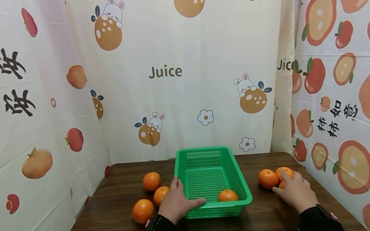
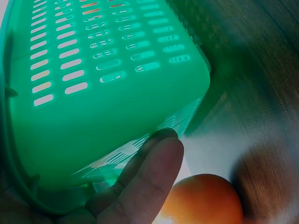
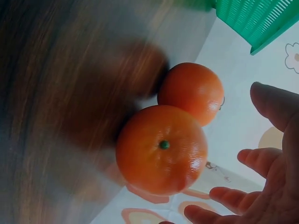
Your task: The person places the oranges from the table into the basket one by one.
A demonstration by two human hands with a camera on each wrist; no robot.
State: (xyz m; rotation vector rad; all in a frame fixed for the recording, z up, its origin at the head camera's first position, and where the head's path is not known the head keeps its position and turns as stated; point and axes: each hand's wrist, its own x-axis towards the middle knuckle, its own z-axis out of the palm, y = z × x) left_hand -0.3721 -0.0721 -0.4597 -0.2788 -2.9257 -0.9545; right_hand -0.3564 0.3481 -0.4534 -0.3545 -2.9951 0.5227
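Note:
A green plastic basket stands on the table with one orange inside, near its front wall. My left hand holds the basket's front left corner, thumb across the rim; in the left wrist view its fingers lie along the outside wall. Two oranges sit right of the basket: a nearer-to-basket one and another partly covered by my right hand. That hand's fingers are spread beside the fruit, and the right wrist view shows a gap between the fingers and the green-stemmed orange.
Left of the basket lie three more oranges: one at the back, one beside the left hand and one in front. The brown wooden table meets fruit-printed curtains at the back and both sides.

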